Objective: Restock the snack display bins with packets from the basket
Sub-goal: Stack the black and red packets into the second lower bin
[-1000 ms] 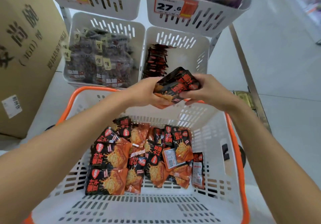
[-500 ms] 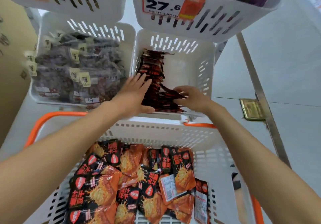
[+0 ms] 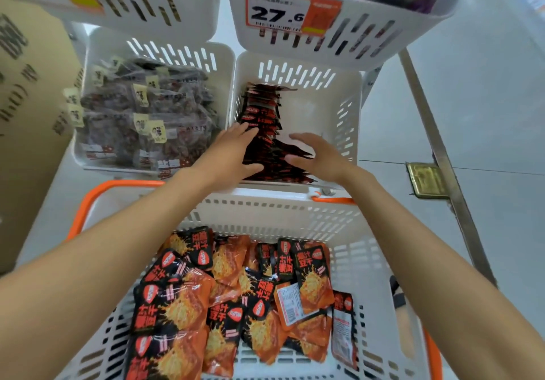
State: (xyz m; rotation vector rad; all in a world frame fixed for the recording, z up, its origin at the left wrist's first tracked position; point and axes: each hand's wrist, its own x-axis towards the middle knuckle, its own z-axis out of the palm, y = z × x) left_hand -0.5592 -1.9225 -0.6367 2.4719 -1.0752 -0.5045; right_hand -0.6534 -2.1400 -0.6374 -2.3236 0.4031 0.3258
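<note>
A white display bin (image 3: 351,132) holds a row of black-and-red snack packets (image 3: 262,120) standing on edge along its left side. My left hand (image 3: 230,152) lies flat against the left of that row, fingers straight. To the right of the row's near end is my right hand (image 3: 318,155), fingers relaxed and slightly curved, touching the packets. Neither hand holds a packet. Below, the white basket with orange rim (image 3: 265,211) contains several loose orange-and-black packets (image 3: 236,300).
A left bin (image 3: 88,149) is full of dark clear-wrapped snacks. Two upper bins overhang, the right one (image 3: 348,40) bearing a 27.6 price tag. A cardboard box (image 3: 26,120) stands at left; a metal rack post (image 3: 442,155) runs down the right.
One second ago both hands held a stack of packets above the basket. They carried it into the display bin and let go; now both hands rest open beside the row.
</note>
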